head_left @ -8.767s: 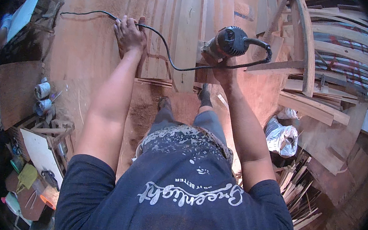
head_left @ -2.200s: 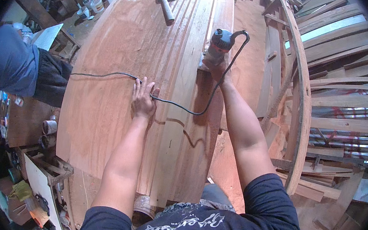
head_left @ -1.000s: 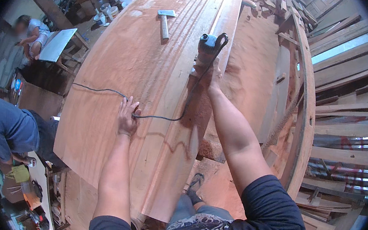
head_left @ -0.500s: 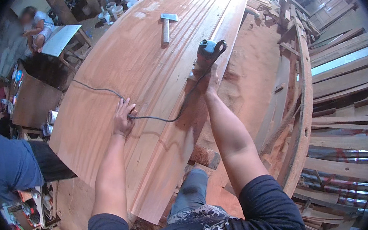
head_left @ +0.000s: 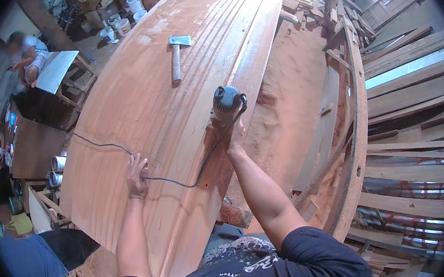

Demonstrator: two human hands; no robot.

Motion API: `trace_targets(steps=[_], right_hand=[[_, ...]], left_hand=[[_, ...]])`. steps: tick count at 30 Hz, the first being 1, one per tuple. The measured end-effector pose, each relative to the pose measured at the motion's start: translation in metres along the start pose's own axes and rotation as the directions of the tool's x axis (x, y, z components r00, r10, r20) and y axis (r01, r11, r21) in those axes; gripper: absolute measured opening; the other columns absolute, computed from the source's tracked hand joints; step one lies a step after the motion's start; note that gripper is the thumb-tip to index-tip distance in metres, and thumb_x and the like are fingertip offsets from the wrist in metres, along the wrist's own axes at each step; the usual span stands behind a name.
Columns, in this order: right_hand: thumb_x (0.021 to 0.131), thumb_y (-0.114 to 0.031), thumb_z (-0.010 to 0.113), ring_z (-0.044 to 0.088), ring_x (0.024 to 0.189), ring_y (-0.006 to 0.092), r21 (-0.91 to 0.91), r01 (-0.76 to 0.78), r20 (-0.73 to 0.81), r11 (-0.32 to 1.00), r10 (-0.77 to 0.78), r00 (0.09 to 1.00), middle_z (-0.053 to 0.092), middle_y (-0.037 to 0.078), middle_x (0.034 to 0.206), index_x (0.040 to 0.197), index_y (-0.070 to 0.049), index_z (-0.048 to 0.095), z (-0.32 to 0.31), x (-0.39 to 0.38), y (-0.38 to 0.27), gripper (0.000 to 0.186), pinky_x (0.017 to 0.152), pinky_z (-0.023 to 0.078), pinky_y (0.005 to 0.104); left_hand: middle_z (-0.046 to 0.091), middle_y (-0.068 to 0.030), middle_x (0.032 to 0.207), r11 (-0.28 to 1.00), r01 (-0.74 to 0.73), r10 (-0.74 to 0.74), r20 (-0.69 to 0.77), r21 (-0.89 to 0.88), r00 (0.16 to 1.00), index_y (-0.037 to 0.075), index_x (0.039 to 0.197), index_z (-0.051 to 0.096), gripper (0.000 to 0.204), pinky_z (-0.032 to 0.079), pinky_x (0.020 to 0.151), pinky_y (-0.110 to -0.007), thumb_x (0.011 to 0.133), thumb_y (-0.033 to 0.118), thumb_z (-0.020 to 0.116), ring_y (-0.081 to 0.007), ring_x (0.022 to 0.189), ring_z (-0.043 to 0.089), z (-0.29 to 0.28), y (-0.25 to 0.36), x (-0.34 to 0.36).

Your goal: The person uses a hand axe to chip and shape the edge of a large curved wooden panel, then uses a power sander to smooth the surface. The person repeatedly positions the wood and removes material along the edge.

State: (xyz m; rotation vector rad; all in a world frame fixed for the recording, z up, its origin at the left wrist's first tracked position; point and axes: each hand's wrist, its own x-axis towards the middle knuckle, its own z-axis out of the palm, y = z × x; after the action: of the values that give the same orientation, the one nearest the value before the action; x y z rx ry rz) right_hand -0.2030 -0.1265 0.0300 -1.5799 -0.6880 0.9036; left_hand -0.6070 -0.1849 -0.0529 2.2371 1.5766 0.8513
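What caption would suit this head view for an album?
Right hand runs a power tool along curved planking; left hand pins its cord; hammer lies ahead.

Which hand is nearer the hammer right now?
Right. The right hand grips the power tool just below and right of the hammer. The left hand presses the cord on the planks, further down.

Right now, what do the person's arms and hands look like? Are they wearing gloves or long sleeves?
No gloves: the left hand and right hand are both bare, fingers uncovered. No long sleeves either. The forearms are bare, and short dark navy T-shirt sleeves end above the elbows. The shirt has pale lettering. I see no watch or rings.
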Motion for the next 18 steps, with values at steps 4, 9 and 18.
trace_targets(steps=[4, 9, 18], right_hand=[[0.084, -0.037, 0.088, 0.07, 0.121, 0.0406, -0.395, 0.123, -0.005, 0.91, -0.136, 0.991, 0.072, 0.024, 0.127, 0.156, -0.008, 0.038, -0.006, 0.024, 0.04, 0.092, 0.102, 0.055, 0.0514], [0.094, -0.044, 0.079, 0.072, 0.115, 0.0351, -0.383, 0.317, 0.05, 0.868, -0.324, 0.945, 0.074, 0.018, 0.126, 0.144, -0.007, 0.055, 0.002, 0.017, 0.05, 0.066, 0.097, 0.058, 0.0474], [0.09, -0.032, 0.086, 0.075, 0.099, 0.0339, -0.434, 0.262, 0.013, 0.862, -0.284, 0.959, 0.077, 0.017, 0.106, 0.121, -0.005, 0.071, -0.024, 0.039, 0.103, 0.044, 0.087, 0.058, 0.0465]], left_hand=[[0.056, -0.0256, 0.156, 0.994, 0.033, -0.035, -0.014, -0.103, 0.999, 0.013, 0.141, 0.07, 0.045, 0.03, 0.127, -0.061, 0.113, 0.043, 0.053, -0.056, 0.151, 0.041, 0.041, 0.033, 0.077], [0.056, -0.0277, 0.156, 0.991, -0.011, 0.0, -0.078, -0.135, 0.997, 0.013, 0.139, 0.07, 0.043, 0.031, 0.126, -0.061, 0.113, 0.041, 0.054, -0.0578, 0.149, 0.042, 0.104, 0.061, 0.175], [0.058, -0.0225, 0.155, 1.0, -0.011, 0.013, -0.106, 0.019, 0.994, 0.014, 0.135, 0.072, 0.038, 0.035, 0.125, -0.06, 0.112, 0.04, 0.057, -0.056, 0.147, 0.045, 0.121, 0.08, 0.199]])
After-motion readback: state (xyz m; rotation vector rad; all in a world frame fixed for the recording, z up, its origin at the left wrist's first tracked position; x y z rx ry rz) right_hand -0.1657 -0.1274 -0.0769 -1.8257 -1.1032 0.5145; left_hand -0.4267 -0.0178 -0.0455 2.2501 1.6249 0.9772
